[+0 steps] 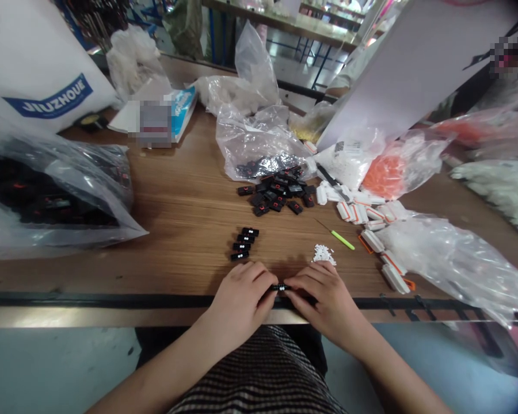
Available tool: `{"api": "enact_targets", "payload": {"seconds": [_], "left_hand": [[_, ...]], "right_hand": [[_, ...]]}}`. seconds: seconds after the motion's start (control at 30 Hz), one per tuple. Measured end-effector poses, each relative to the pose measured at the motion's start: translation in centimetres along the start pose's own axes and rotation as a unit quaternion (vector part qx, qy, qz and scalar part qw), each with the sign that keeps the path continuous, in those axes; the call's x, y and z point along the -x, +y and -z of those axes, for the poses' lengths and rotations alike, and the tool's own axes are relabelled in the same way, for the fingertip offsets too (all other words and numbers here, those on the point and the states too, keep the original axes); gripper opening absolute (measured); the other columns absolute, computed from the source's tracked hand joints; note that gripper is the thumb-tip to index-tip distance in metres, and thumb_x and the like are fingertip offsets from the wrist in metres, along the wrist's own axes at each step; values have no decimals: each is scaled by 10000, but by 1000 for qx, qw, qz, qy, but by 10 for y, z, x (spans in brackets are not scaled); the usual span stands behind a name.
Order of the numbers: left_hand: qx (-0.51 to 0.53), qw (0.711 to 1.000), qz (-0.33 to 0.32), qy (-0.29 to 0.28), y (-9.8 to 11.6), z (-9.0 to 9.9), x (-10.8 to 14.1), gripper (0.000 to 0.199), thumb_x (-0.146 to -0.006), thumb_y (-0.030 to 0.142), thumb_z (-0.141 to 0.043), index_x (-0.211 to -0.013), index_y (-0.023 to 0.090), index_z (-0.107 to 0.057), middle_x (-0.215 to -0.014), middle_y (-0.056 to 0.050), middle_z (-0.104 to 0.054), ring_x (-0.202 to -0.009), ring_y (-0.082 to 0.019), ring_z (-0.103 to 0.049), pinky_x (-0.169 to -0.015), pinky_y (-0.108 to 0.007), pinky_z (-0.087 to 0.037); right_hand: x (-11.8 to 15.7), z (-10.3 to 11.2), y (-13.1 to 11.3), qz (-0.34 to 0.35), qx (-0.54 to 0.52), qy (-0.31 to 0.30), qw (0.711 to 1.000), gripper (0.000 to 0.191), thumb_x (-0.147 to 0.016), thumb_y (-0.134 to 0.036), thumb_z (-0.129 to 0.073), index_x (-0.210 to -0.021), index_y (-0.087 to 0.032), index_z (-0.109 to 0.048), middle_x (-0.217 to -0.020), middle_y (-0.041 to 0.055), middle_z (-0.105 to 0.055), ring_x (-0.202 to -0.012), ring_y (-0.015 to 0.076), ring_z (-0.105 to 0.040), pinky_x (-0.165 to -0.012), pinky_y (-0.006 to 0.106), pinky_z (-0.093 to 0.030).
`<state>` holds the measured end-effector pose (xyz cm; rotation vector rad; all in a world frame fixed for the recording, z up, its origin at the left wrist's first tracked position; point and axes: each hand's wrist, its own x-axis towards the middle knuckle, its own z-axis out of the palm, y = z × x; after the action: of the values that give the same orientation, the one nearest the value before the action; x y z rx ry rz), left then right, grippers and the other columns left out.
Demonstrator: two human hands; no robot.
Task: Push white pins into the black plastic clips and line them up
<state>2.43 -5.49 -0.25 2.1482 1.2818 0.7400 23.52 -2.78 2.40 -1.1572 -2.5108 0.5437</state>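
Between my two hands, near the table's front edge, is a small black plastic part (280, 287) with white dots on its upper face. The fingers of my left hand (246, 290) pinch its left end. Those of my right hand (323, 290) grip its right end. Beyond my left hand, several similar black parts with white dots (244, 238) lie in a short column. Just past my right hand sits a little heap of tiny white pieces (323, 253). A pick with a yellow-green handle (342, 240) lies behind that heap.
A pile of black parts (280, 192) spills from a clear bag (259, 135) mid-table. White and orange parts (351, 213) lie to the right beside plastic bags (453, 259). A large bag of black parts (56, 195) stands left, with a booklet (183, 112) behind.
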Motion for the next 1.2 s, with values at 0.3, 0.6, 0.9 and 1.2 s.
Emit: {"api": "enact_targets", "payload": {"seconds": [0.3, 0.6, 0.9, 1.2], "left_hand": [[30, 996, -12, 87, 4, -1, 11, 94, -952, 195, -556, -876, 174, -607, -851, -26, -603, -769, -180, -592, -705, -326, -505], [-3, 999, -12, 32, 1, -3, 10, 135, -945, 219, -556, -837, 169, -619, -819, -29, -603, -727, -189, -593, -641, -330, -501], [11, 999, -11, 28, 1, -3, 10, 122, -945, 218, -555, -844, 179, -611, -828, -22, -604, -739, -186, -606, -666, -334, -518], [20, 999, -11, 30, 0, -4, 11, 119, -944, 222, -564, -851, 180, -624, -832, -25, -613, -746, -192, -615, -666, -342, -521]], "right_hand": [[-44, 7, 11, -29, 84, 13, 996, 84, -909, -219, -640, -859, -186, -698, -763, 18, -687, -781, 194, -612, -787, 356, -356], [-89, 5, 16, -23, 101, 40, 994, 147, -899, -245, -614, -984, -191, -722, -818, 30, -731, -822, 205, -653, -830, 374, -383], [-121, 38, 82, -123, 147, 77, 978, 200, -825, -255, -607, -931, -205, -769, -863, 71, -748, -713, 207, -644, -669, 344, -423], [-101, 29, 63, -77, 117, 21, 990, 195, -809, -197, -624, -948, -209, -760, -869, 39, -770, -757, 201, -667, -754, 360, -442]]}}
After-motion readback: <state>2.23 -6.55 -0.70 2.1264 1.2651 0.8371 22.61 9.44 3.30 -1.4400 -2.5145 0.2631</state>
